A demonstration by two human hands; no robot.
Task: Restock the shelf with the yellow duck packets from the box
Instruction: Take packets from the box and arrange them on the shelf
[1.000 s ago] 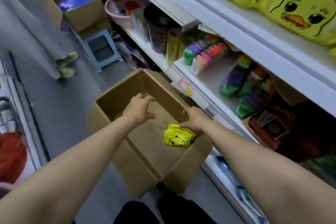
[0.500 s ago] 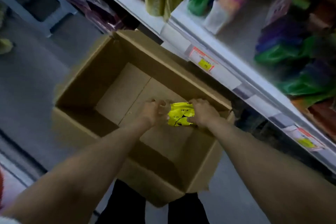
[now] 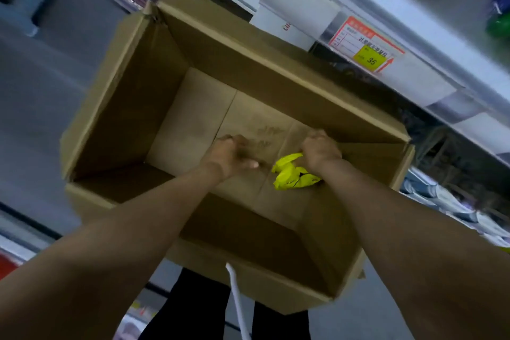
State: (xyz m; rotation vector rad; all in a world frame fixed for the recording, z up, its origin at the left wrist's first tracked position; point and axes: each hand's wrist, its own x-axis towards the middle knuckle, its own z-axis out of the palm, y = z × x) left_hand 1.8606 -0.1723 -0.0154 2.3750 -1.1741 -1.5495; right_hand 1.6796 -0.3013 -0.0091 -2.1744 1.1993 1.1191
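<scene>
Head view. Cardboard box (image 3: 154, 85) open, filling centre of frame, both forearms reaching down into it.

Right hand (image 3: 320, 150), centre right: fingers curled tight, bunching the top edge of one yellow duck packet (image 3: 292, 174). The packet is crumpled, low on the box floor against the right wall, just below the hand.

Left hand (image 3: 231, 154), centre: knuckles up, fingers curled under, thumb pointing toward the packet, apart from it. Motion-blurred; cannot tell whether it holds anything.

Shelf (image 3: 414, 72) edge runs across the upper right, price tag (image 3: 365, 47) on it.
</scene>
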